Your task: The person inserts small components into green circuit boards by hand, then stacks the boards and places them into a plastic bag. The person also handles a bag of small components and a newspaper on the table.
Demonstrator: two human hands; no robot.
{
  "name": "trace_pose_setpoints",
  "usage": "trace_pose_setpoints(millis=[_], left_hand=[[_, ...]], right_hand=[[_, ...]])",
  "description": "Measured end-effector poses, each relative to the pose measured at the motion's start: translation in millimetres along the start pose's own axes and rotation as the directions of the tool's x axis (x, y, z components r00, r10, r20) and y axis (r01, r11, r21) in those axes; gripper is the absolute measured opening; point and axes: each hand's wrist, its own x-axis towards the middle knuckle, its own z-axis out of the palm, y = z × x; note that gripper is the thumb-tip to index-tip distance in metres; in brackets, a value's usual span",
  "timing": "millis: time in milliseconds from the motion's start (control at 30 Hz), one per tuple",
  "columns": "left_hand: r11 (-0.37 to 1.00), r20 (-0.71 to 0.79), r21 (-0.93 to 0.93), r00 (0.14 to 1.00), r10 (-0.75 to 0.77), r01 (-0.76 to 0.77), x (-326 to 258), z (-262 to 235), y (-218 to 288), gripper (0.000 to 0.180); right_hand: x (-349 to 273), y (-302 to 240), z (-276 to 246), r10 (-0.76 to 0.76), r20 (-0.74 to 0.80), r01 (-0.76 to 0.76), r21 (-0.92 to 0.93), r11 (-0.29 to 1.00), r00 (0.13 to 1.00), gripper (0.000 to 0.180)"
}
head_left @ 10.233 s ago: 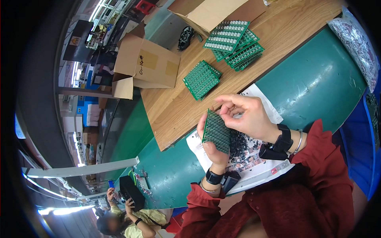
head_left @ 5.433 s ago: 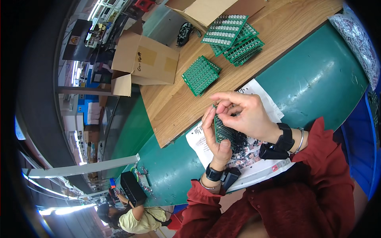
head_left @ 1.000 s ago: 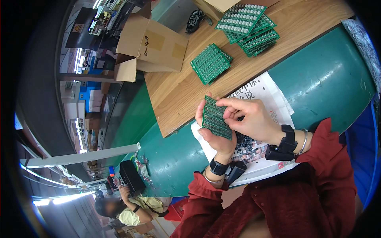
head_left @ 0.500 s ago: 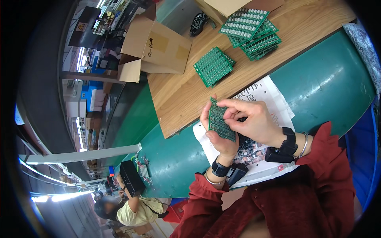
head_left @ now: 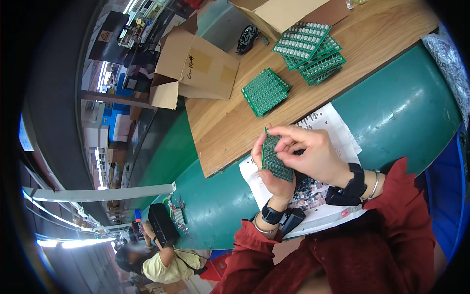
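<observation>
Left hand point(head_left: 278, 186) half curled, gripping the green circuit board point(head_left: 276, 160) over the paper sheet point(head_left: 318, 218), right hand point(head_left: 312, 153) poised at its face, fingertips nearly pinched, anything between them unclear, stacked boards point(head_left: 266, 91) beyond the sheet, open carton point(head_left: 208, 68) beyond-left of it

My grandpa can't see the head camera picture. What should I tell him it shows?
A person's left hand holds a green board, and the right hand has bent fingers close to it. Under them lies paper with dark bits; beyond, more boards are stacked on a wooden table.
</observation>
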Motion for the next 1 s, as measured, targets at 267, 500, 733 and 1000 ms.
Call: trace_pose_setpoints(millis=[267, 500, 733, 1000], left_hand=[[1.0, 0.007, 0.014, 1.0, 0.009, -0.009, 0, 4, 2, 0.087], [0.991, 0.075, 0.128, 0.997, 0.035, -0.044, -3, -7, -3, 0.088], [0.985, 0.128, 0.17, 0.992, 0.016, -0.038, -3, 4, 2, 0.091], [0.996, 0.053, -0.019, 0.995, -0.081, 0.082, -1, -3, -1, 0.086]], right_hand=[[3, -12, -8, -0.017, 0.098, 0.029, -0.12, 0.992, 0.995, 0.039], [7, -9, -4, -0.05, 0.029, 0.048, 0.048, 0.998, 0.998, 0.045], [7, -14, -8, -0.334, 0.035, 0.327, -0.322, 0.889, 0.942, 0.032], [10, -14, -14, -0.018, 0.027, 0.018, 0.022, 1.0, 0.999, 0.035]])
